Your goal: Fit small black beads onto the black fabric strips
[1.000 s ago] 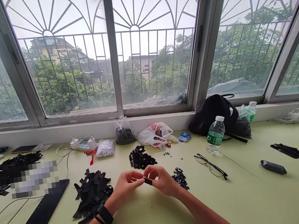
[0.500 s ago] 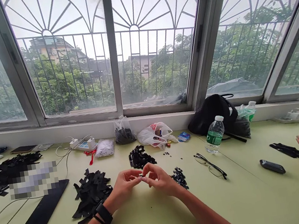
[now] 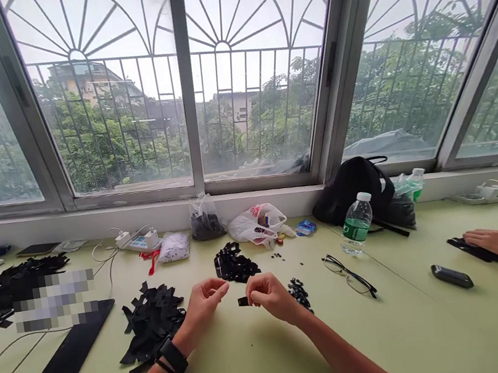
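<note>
My right hand pinches a short black fabric strip, whose end sticks out to the left of the fingertips. Just left of it, my left hand has loosely curled fingers, with nothing visible in them; a black band circles that wrist. A heap of black strips lies beside my left forearm. Beyond my hands is a smaller pile of black strip pieces. Small dark round parts, like snap buttons, are gathered right of my right hand, and a few loose ones lie farther back.
Eyeglasses, a water bottle and a black case lie to the right. Another person's hand rests on black strips at far right. A cabled black phone lies left; bags line the window ledge.
My hands have parted: the right now holds the strip alone, and the left has come away from it. The other person's hand has moved left onto the black strips.
</note>
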Demonstrator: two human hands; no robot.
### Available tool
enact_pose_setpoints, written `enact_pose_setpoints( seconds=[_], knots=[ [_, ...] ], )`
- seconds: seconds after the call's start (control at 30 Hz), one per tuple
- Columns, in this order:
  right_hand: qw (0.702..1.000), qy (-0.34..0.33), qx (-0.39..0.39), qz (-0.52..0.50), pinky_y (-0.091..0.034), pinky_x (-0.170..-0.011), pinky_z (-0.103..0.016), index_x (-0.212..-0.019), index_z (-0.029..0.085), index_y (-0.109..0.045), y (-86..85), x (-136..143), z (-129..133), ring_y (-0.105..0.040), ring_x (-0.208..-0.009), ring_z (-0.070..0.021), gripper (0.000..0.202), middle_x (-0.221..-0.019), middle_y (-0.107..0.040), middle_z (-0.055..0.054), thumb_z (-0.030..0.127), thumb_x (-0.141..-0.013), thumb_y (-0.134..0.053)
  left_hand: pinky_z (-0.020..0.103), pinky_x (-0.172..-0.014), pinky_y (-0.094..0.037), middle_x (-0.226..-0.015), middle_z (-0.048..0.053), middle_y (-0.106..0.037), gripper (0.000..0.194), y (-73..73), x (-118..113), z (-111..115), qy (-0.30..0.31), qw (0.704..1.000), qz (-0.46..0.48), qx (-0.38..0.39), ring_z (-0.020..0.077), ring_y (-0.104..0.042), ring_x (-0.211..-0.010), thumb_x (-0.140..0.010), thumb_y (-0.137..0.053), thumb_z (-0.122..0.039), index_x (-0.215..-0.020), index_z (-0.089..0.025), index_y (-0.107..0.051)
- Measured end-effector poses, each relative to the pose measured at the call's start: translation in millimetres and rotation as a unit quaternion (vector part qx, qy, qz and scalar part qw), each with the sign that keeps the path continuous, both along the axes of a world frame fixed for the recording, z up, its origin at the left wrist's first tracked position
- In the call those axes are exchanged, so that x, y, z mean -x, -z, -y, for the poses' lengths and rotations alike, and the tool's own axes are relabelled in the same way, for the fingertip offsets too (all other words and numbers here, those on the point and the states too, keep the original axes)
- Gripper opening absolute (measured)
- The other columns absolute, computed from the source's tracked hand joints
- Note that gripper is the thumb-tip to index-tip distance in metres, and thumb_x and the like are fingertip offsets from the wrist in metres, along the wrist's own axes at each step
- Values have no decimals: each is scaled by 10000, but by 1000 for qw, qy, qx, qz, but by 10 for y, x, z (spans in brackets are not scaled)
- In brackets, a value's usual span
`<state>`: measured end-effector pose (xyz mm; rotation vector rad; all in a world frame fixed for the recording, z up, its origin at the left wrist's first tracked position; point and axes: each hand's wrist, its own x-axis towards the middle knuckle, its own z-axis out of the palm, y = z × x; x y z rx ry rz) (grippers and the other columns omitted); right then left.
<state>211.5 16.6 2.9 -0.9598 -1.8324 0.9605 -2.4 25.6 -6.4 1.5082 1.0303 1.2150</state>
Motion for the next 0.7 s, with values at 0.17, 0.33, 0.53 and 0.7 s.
enact_pose_setpoints(
  seconds=[0.17, 0.33, 0.53, 0.7],
  knots=[
    [993, 105, -23, -38, -486, -619, -260, -850, 175, -709, 27, -40, -91, -608, -673, -165, 196, -787, -684, -41, 206, -768, -534, 264, -614, -441, -736, 41, -684, 395, -12, 24, -15, -53, 999, -9, 2, 173, -599, -667, -783, -703, -546, -842, -156, -733],
    [988, 139, -45, 43, -455, -561, -251, -994, 189, -685, 64, -53, -115, -583, -640, -152, 225, -899, -687, -51, 335, -843, -607, 280, -621, -439, -775, 46, -696, 402, 27, 12, 16, -64, 992, -87, -64, 190, -597, -672, -850, -616, -569, -848, -179, -718],
    [989, 54, -88, 102, -344, -538, -231, -758, 179, -649, 54, 22, -19, -469, -572, -125, 363, -640, -569, 9, 429, -970, -492, 287, -695, -416, -862, 38, -703, 402, -29, 4, 157, -38, 965, -213, -150, 219, -601, -779, -969, -429, -528, -881, -235, -690],
    [991, 33, -77, 99, -346, -541, -232, -758, 175, -672, 57, 23, -15, -467, -546, -124, 504, -616, -567, 4, 514, -1008, -395, 320, -736, -387, -864, 41, -683, 369, -126, 94, 172, -106, 898, -380, -195, 250, -594, -843, -1012, -312, -389, -921, -245, -639]
  ],
)
